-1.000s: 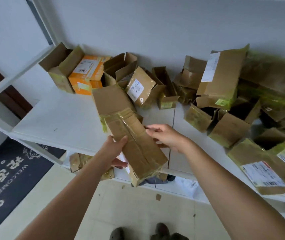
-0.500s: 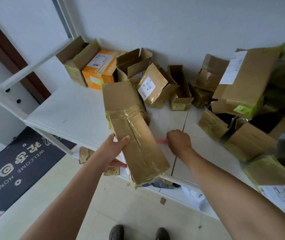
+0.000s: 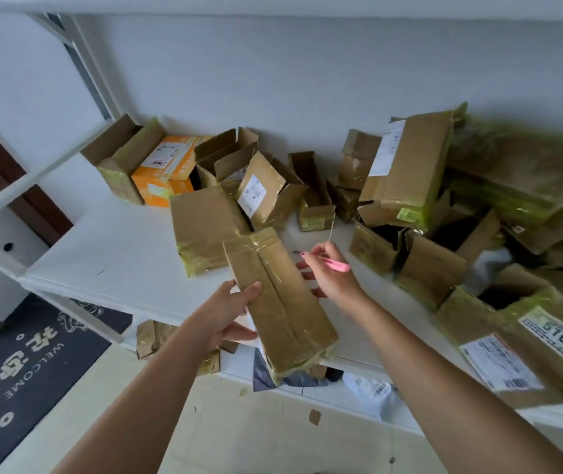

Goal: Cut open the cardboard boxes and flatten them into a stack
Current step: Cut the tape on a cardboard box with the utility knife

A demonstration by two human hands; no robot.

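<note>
Taped box (image 3: 278, 304), long, brown, glossy film along its seam, is gripped by the left hand (image 3: 227, 311) over the white shelf's (image 3: 109, 248) front edge. A pink cutter (image 3: 336, 265), absent a second ago, is now pinched in the right hand (image 3: 329, 273), so cutting is judged imminent.

held box (image 3: 282, 313) plain brown, glossy yellowish tape along its seam | cutter (image 3: 336, 265) pink | shelf (image 3: 102, 254) white | orange box (image 3: 165, 172) bright orange with white label | flattened box (image 3: 205, 227) brown, yellow-green tape at its edge | doormat (image 3: 16, 364) dark with pale lettering | floor (image 3: 256, 436) pale cream tile | wall (image 3: 273, 80) light grey-white
</note>
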